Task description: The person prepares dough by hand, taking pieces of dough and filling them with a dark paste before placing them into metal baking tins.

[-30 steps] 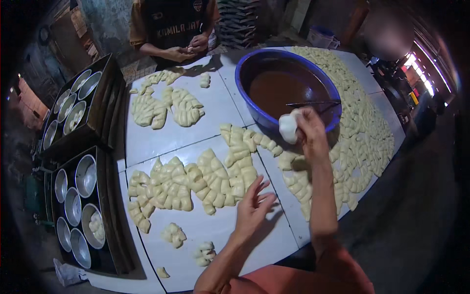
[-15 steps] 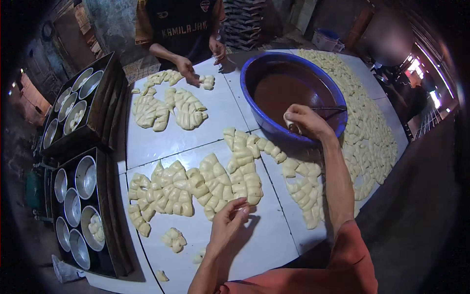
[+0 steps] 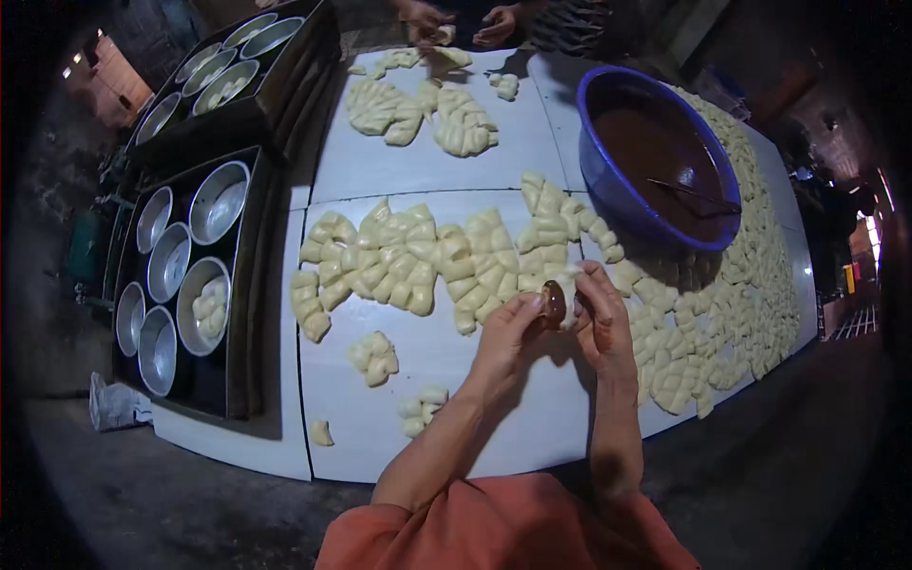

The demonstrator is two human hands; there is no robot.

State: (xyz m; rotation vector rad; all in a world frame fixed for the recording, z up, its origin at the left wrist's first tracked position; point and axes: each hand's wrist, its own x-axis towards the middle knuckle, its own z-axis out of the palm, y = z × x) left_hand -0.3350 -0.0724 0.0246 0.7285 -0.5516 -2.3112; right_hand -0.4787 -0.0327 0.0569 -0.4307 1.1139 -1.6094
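A small piece of dough with glossy brown filling (image 3: 554, 302) is held above the table, between my two hands. My left hand (image 3: 508, 342) pinches its left side with thumb and fingers. On its other side, the curled fingers of my right hand (image 3: 605, 318) grip the pale dough edge. Beneath and beyond them spreads a sheet of cut pale dough pieces (image 3: 394, 256). Nearer me lie a small dough cluster (image 3: 373, 358) and a few rounded dough lumps (image 3: 423, 408). A blue basin (image 3: 608, 180) of brown filling stands beyond my right hand, with a dark-handled utensil (image 3: 689, 193) in it.
Two dark trays of round metal tins (image 3: 169, 261) stand along the left; some tins hold dough. Many dough pieces (image 3: 760, 275) cover the table's right side. Across the table, another person's hands (image 3: 427, 21) work over more dough (image 3: 465, 123).
My right hand has come from the basin to my left hand, and brown filling now shows on the dough between them. The view has shifted, so the basin and trays sit higher.
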